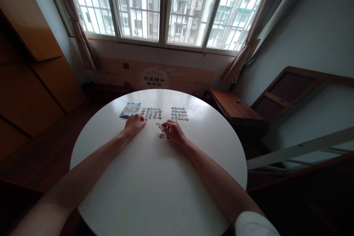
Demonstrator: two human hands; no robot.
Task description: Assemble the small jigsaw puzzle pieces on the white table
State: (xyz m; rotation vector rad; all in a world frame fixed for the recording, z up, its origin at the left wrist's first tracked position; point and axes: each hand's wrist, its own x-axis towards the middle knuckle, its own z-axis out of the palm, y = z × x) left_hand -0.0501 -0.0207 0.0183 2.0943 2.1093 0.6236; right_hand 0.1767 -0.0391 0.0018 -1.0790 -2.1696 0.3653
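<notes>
My left hand [135, 122] rests on the white table with its fingers curled closed; whatever they may hold is hidden. It lies beside the left group of jigsaw puzzle pieces [152, 113] and just in front of a blue illustrated packet or picture sheet [130, 110]. My right hand [173, 130] is closed in a pinch at a small puzzle piece [162, 129], among a few loose pieces [161, 136] between the hands. Beyond the right hand, another group of pieces [179, 114] is laid out in rows. The pictures on the pieces are too small to read.
The round white table [155, 188] fills the middle of the view. A wooden bench or stool [235, 105] stands at its right, with a folded wooden frame [293, 88] against the wall. A printed cardboard panel [177, 77] stands under the barred window.
</notes>
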